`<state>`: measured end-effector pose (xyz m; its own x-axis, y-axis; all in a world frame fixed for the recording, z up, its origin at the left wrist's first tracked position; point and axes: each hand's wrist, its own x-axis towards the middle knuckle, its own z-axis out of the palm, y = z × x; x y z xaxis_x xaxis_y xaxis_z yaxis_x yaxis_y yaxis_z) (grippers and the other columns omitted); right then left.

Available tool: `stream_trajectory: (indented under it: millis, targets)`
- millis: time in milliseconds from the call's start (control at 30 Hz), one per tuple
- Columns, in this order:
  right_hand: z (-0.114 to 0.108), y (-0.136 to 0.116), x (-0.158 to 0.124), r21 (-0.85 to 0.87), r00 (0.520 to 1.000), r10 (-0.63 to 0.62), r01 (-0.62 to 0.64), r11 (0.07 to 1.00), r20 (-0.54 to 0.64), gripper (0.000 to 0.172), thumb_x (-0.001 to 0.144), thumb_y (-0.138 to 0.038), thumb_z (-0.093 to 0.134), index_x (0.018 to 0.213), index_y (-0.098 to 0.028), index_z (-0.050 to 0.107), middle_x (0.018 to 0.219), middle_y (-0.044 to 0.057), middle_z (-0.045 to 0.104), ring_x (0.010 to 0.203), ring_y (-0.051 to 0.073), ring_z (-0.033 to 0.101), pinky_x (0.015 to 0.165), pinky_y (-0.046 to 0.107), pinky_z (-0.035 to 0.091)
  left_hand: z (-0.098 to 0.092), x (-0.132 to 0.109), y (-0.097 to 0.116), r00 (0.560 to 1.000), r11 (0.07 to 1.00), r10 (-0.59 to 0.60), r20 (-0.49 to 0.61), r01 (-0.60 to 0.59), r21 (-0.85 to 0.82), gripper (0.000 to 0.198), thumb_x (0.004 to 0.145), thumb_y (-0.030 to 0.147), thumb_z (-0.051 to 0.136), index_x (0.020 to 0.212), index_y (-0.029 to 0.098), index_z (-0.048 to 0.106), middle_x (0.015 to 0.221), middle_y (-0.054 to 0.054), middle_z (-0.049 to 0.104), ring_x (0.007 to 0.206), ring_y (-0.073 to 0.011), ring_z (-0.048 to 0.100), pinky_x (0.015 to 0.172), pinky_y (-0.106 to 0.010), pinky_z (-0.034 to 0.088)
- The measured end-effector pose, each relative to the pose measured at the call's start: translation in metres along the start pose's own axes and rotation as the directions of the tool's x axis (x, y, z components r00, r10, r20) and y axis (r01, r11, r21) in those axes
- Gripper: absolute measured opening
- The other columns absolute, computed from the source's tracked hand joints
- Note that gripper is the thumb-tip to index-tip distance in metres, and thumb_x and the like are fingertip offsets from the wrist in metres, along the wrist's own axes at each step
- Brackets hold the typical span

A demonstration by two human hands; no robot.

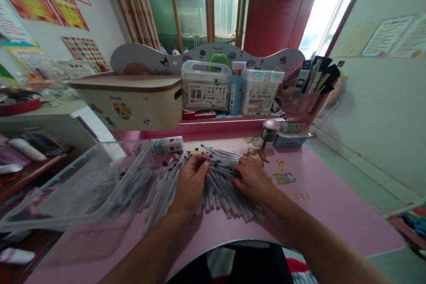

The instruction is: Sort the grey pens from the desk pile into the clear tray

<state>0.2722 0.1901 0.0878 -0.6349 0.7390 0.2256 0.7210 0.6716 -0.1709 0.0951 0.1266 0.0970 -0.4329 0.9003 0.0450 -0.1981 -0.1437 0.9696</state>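
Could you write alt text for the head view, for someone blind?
A person's left hand and right hand touch a spread pile of thin pale sticks, some dark-ended, on a pink desk. A clear plastic bin is at the left; a lidded cream box and a clear handled case stand behind.

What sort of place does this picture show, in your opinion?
Probably a child's study corner at home: a pink desk with alphabet stickers, a blue pencil tub, and a cream box with cartoon stickers.

Cream bin (133, 105) beside clear handled case (206, 88)
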Motion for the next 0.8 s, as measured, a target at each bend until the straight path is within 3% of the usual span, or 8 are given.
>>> stream_trajectory:
  millis: [200,300,400,500,600,700,800]
  targets:
    - [-0.006,-0.003,0.001,0.203,0.987,0.078,-0.048,0.978,-0.142,0.003,0.078,-0.014,0.060,0.079,-0.016,0.061,0.088,0.008,0.058,0.090,0.023,0.051,0.082,0.036,0.038,0.004,-0.003,-0.005,0.999,0.999,0.032,0.008,-0.032,0.031,0.009,0.080,0.018,0.067,0.089,0.021,0.064,0.079,0.002,0.059,0.068,-0.0090,0.052,0.060,-0.016,0.042]
    - [-0.012,-0.007,0.000,0.420,0.981,0.049,0.035,0.907,-0.186,0.006,0.079,-0.013,0.059,0.083,-0.017,0.057,0.093,0.006,0.056,0.091,0.021,0.051,0.082,0.033,0.040,0.008,-0.007,-0.003,0.998,0.999,0.000,0.056,0.003,-0.053,0.024,0.077,0.015,0.071,0.098,0.022,0.064,0.091,0.000,0.063,0.082,-0.0112,0.059,0.068,-0.017,0.045]
    - [-0.013,-0.011,-0.004,0.603,0.991,-0.033,0.103,0.791,-0.126,0.008,0.082,-0.013,0.056,0.085,-0.020,0.054,0.090,0.003,0.056,0.084,0.017,0.052,0.076,0.029,0.042,0.010,-0.012,0.001,0.992,0.993,-0.050,0.119,0.062,-0.097,0.024,0.077,0.015,0.071,0.100,0.022,0.067,0.090,-0.001,0.066,0.083,-0.0123,0.061,0.071,-0.018,0.047]
    - [-0.010,-0.014,-0.007,0.755,0.999,-0.047,0.015,0.655,0.021,0.009,0.088,-0.014,0.048,0.092,-0.021,0.053,0.081,-0.001,0.058,0.072,0.015,0.054,0.068,0.027,0.045,0.009,-0.014,0.002,0.983,0.998,-0.033,0.179,0.042,-0.048,0.007,0.079,0.018,0.070,0.086,0.018,0.070,0.078,-0.001,0.065,0.071,-0.0118,0.059,0.066,-0.019,0.048]
    - [-0.008,-0.015,-0.008,0.821,0.992,-0.098,-0.011,0.571,0.081,0.023,0.090,-0.016,0.045,0.110,-0.020,0.057,0.100,0.003,0.065,0.090,0.017,0.060,0.083,0.032,0.047,0.007,-0.013,-0.002,0.971,1.000,-0.002,0.238,0.009,-0.027,0.007,0.079,0.023,0.070,0.083,0.017,0.070,0.080,-0.003,0.069,0.074,-0.0150,0.063,0.071,-0.025,0.050]
    - [-0.009,-0.015,-0.007,0.829,0.986,-0.155,0.035,0.559,0.063,0.035,0.093,-0.024,0.046,0.124,-0.019,0.058,0.125,0.008,0.062,0.119,0.022,0.053,0.104,0.038,0.038,0.006,-0.011,-0.007,0.966,1.000,0.024,0.259,-0.024,-0.001,0.008,0.079,0.025,0.069,0.083,0.018,0.071,0.082,-0.004,0.071,0.080,-0.0173,0.064,0.077,-0.029,0.050]
    - [-0.008,-0.013,-0.006,0.840,0.987,-0.153,0.044,0.541,0.046,0.036,0.095,-0.032,0.044,0.123,-0.019,0.062,0.119,0.008,0.065,0.113,0.023,0.056,0.101,0.039,0.038,0.005,-0.009,-0.009,0.965,0.998,0.035,0.262,-0.049,0.047,0.008,0.081,0.025,0.067,0.083,0.019,0.072,0.080,-0.003,0.070,0.078,-0.0167,0.063,0.075,-0.029,0.049]
